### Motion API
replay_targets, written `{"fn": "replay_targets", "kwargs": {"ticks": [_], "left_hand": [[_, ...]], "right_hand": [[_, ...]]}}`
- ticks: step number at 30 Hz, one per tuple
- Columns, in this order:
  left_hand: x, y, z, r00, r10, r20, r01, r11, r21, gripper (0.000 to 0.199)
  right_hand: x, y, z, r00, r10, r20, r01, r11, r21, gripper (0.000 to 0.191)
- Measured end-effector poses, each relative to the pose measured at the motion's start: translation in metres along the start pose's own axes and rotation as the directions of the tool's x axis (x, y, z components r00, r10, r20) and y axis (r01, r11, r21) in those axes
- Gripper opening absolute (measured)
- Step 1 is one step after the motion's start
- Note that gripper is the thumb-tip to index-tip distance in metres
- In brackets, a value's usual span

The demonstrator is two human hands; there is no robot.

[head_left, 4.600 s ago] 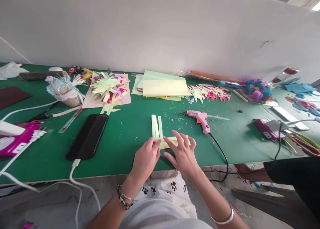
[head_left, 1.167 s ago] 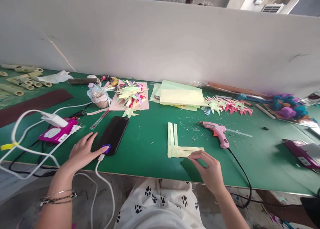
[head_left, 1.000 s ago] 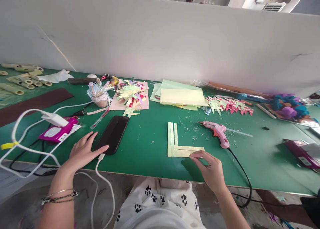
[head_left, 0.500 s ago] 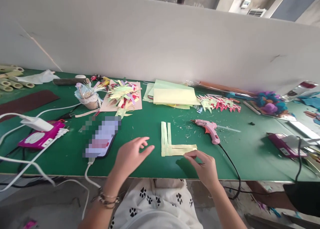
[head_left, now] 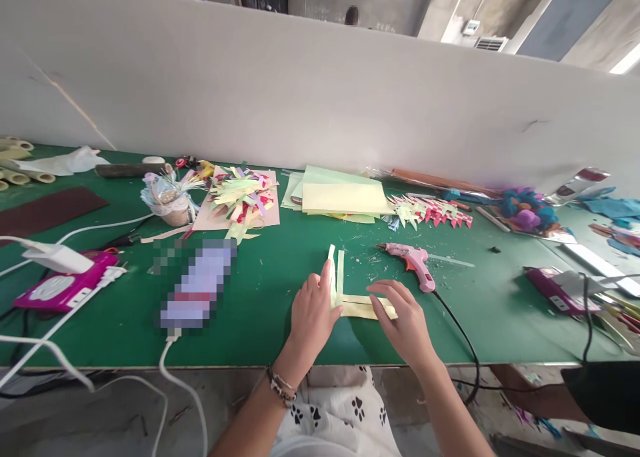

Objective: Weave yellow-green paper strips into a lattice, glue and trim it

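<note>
Pale yellow paper strips [head_left: 357, 306] form an L shape on the green table, with two upright strips and two running right. My left hand [head_left: 313, 310] rests over the corner and left edge of the L, its fingers stretched out and thumb at the corner. Over the right end of the lower strips is my right hand [head_left: 400, 317], thumb and fingers apart and curved. Whether it touches the paper is unclear. To its upper right lies a pink glue gun [head_left: 413, 260] with a clear stick in its back.
Yellow and green sheets [head_left: 345, 198] lie behind the L, near a pile of cut strips [head_left: 243, 194] and a red-and-green woven paper piece [head_left: 435, 210]. A phone [head_left: 197, 287] and a magenta power strip [head_left: 75, 280] are left. Another person's arm [head_left: 535, 394] shows lower right.
My left hand has moved right, from beside the strips onto the corner of the L. My right hand has opened its thumb and finger, which were pinched at the lower strip's end.
</note>
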State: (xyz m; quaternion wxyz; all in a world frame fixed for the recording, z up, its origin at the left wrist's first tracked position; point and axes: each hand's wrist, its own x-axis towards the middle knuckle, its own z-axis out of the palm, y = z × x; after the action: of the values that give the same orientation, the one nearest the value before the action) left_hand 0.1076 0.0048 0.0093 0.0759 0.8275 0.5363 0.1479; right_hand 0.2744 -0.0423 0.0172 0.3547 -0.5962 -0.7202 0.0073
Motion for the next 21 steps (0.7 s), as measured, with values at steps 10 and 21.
{"fn": "replay_targets", "kwargs": {"ticks": [10, 21], "left_hand": [[0.006, -0.006, -0.010, 1.000, 0.027, 0.008, -0.021, 0.897, -0.442, 0.069], [-0.027, -0.098, -0.044, 0.960, -0.094, -0.266, 0.044, 0.981, -0.188, 0.032]], "right_hand": [[0.001, 0.003, -0.015, 0.977, 0.142, -0.157, -0.125, 0.986, 0.111, 0.013], [-0.001, -0.002, 0.001, 0.994, 0.098, -0.054, -0.087, 0.980, 0.179, 0.014]]}}
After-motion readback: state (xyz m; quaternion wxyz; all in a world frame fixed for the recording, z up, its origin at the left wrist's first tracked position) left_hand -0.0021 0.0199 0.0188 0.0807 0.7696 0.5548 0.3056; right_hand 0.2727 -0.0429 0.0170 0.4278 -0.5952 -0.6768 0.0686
